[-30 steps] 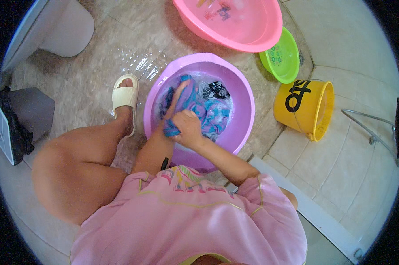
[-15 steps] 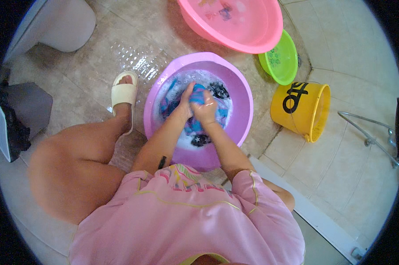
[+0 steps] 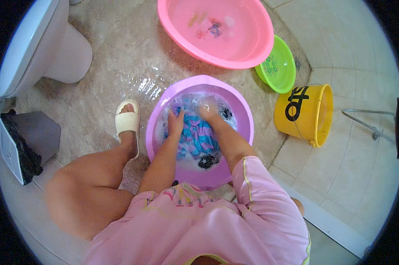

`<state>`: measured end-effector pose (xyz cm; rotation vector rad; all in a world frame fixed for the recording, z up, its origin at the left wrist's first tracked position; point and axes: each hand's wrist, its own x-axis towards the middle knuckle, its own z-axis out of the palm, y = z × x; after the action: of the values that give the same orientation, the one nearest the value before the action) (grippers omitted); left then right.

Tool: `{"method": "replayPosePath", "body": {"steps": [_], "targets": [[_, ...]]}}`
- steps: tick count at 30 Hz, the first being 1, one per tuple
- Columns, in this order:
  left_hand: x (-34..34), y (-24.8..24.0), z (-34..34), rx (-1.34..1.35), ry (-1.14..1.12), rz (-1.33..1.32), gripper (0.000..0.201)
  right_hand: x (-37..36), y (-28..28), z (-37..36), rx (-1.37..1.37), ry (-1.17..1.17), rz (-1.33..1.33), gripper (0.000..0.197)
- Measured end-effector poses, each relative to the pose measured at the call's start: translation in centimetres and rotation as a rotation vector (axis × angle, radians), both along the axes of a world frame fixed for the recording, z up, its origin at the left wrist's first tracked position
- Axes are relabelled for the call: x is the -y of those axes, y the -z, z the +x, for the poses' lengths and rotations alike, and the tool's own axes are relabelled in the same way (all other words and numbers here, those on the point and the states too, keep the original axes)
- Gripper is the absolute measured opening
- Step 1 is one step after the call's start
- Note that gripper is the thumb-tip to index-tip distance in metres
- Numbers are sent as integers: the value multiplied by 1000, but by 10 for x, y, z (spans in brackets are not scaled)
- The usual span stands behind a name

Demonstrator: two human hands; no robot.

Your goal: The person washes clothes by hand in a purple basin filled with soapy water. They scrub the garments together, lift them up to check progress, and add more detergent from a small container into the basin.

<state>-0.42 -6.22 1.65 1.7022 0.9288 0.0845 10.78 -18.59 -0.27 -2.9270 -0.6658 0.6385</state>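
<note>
We look steeply down from head height through one close fisheye view, with the purple basin (image 3: 199, 132) at its centre.

Laundry soaking in a purple basin

The striped blue-and-pink cloth (image 3: 196, 138) lies crumpled in sudsy water inside the round purple basin (image 3: 246, 119), which sits flat on the wet tiled floor.

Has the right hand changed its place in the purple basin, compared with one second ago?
Yes. The right hand has moved toward the far rim of the purple basin, pressing the blue cloth beside the left hand.
</note>
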Motion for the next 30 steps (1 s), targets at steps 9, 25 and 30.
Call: {"method": "replayPosePath", "body": {"steps": [9,25,30], "targets": [[-24,-58,13,120,-295,-1516,62,-51,-153,-115,-66,136,918,25],[25,-38,-1,61,-428,-1308,41,-66,-137,-122,76,175,546,28],[-1,-39,10,131,-360,-1449,50,-47,-101,-61,325,288,537,27]]}}
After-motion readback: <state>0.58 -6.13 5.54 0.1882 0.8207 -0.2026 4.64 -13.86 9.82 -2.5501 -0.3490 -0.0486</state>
